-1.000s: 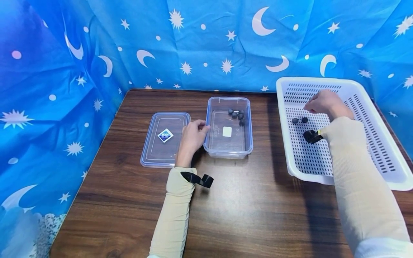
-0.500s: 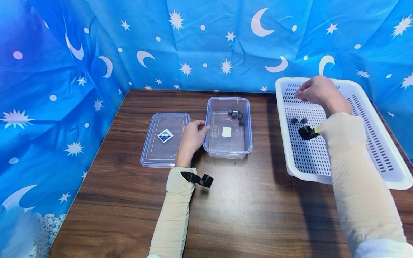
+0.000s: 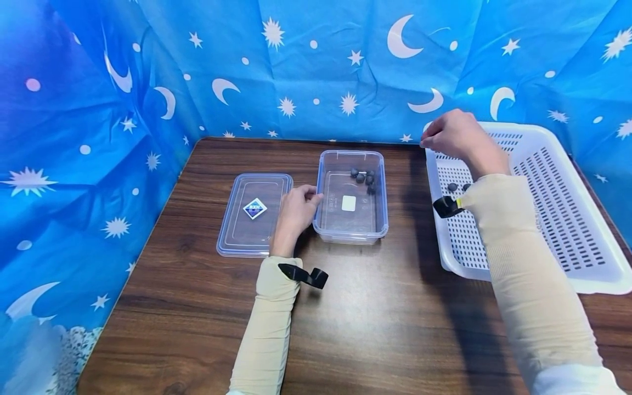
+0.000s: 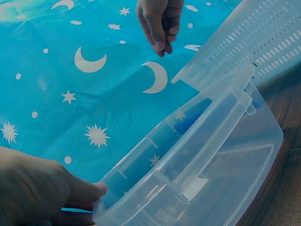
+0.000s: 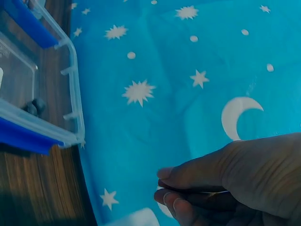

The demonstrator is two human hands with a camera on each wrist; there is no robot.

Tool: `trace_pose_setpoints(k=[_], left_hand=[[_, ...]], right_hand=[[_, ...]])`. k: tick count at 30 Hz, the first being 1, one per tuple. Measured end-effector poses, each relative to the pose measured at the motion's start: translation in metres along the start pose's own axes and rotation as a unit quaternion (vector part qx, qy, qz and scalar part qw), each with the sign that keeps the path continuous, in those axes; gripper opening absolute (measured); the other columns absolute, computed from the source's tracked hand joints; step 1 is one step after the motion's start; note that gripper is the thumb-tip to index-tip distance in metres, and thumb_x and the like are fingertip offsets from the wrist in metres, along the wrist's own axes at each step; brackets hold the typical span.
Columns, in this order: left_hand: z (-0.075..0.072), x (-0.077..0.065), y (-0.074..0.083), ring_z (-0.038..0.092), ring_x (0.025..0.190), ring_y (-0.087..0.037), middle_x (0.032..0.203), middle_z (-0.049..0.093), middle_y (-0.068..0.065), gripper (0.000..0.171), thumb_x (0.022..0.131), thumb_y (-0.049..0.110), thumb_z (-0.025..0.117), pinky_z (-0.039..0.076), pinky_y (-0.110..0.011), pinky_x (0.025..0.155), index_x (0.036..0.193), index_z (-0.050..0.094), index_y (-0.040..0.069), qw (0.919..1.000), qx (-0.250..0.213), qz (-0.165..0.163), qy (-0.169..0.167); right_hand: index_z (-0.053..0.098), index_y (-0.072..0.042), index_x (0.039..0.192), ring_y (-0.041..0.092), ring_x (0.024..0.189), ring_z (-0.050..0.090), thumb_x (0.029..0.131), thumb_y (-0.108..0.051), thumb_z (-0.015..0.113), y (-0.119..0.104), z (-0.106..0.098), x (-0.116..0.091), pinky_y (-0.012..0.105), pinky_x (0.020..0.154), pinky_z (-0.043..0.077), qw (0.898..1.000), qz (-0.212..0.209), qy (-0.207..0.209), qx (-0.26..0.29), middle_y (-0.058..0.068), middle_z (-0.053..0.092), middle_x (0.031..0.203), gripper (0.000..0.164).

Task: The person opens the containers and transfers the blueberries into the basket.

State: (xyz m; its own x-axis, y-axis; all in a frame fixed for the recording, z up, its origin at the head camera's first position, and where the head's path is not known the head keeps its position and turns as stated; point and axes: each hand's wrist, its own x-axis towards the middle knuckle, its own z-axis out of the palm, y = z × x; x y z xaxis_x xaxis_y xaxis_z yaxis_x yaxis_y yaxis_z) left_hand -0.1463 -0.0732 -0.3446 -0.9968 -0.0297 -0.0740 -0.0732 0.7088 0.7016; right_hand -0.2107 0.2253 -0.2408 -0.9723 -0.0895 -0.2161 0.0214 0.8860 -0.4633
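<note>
A clear plastic food container (image 3: pixel 345 237) with a bluish rim stands mid-table. Several blueberries (image 3: pixel 361 178) lie in its far right corner. My left hand (image 3: pixel 296 211) grips the container's left edge, thumb at the rim in the left wrist view. Over the far left corner of the white basket (image 3: pixel 444 255) hangs my right hand (image 3: pixel 461 137), thumb and fingertips pinched together. Between them shows a dark sliver of what looks like a blueberry (image 5: pixel 162 185), mostly hidden. Two more blueberries (image 3: pixel 452 187) sit in the basket, one partly covered by the wrist.
Left of the container lies its clear lid (image 3: pixel 242 230) with a blue and white label, partly behind my left hand. A blue cloth (image 3: pixel 316 71) with moons and stars hangs along the table's back and left. Bare wooden tabletop (image 3: pixel 365 318) stretches in front.
My right hand has risen from inside the basket and moved left to above its far left rim. The left hand, container and lid have stayed in place.
</note>
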Motion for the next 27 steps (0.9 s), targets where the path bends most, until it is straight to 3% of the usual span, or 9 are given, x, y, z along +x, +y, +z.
trace_pose_setpoints(k=[11,19,22,25,27], left_hand=[[0.0,0.0,0.001,0.061,0.091,-0.021,0.098,0.069,-0.007,0.031,0.095,0.025,0.059,0.048,-0.035,0.085,0.118,0.065,0.006,0.9999,0.008,0.008,0.003],[0.001,0.001,-0.001,0.061,0.09,-0.021,0.097,0.069,-0.008,0.029,0.094,0.023,0.06,0.049,-0.035,0.083,0.117,0.066,0.005,0.9999,0.003,0.008,0.007],[0.002,0.001,-0.001,0.061,0.09,-0.021,0.097,0.069,-0.008,0.029,0.094,0.023,0.06,0.049,-0.035,0.083,0.117,0.066,0.005,0.9999,0.001,0.008,0.008],[0.001,0.001,-0.002,0.061,0.089,-0.021,0.097,0.069,-0.008,0.028,0.095,0.022,0.06,0.049,-0.035,0.083,0.116,0.066,0.005,1.0,-0.001,0.007,0.007],[0.001,0.001,-0.002,0.061,0.089,-0.021,0.097,0.069,-0.008,0.029,0.095,0.022,0.06,0.049,-0.035,0.083,0.117,0.066,0.005,1.0,0.0,0.006,0.007]], right_hand=[[0.069,0.001,0.108,0.033,0.095,0.055,0.091,-0.014,0.059,-0.025,0.024,0.007,0.047,0.083,0.046,0.998,-0.057,-0.01,-0.041,0.022,0.066,0.107,0.024],[0.073,0.002,0.093,0.034,0.09,0.061,0.082,-0.008,0.059,-0.042,0.045,0.013,0.046,0.082,0.049,0.988,-0.126,-0.006,-0.088,0.02,0.07,0.098,0.02],[0.072,0.002,0.091,0.033,0.091,0.061,0.082,-0.004,0.057,-0.048,0.053,0.016,0.045,0.083,0.049,0.985,-0.137,-0.023,-0.098,0.02,0.07,0.099,0.019],[0.071,0.002,0.088,0.028,0.081,0.059,0.082,0.001,0.055,-0.053,0.06,0.018,0.039,0.074,0.049,0.984,-0.135,-0.047,-0.104,0.016,0.069,0.09,0.018],[0.067,0.0,0.075,0.022,0.067,0.052,0.081,0.003,0.053,-0.055,0.065,0.02,0.033,0.062,0.045,0.983,-0.134,-0.059,-0.106,0.011,0.061,0.072,0.015]])
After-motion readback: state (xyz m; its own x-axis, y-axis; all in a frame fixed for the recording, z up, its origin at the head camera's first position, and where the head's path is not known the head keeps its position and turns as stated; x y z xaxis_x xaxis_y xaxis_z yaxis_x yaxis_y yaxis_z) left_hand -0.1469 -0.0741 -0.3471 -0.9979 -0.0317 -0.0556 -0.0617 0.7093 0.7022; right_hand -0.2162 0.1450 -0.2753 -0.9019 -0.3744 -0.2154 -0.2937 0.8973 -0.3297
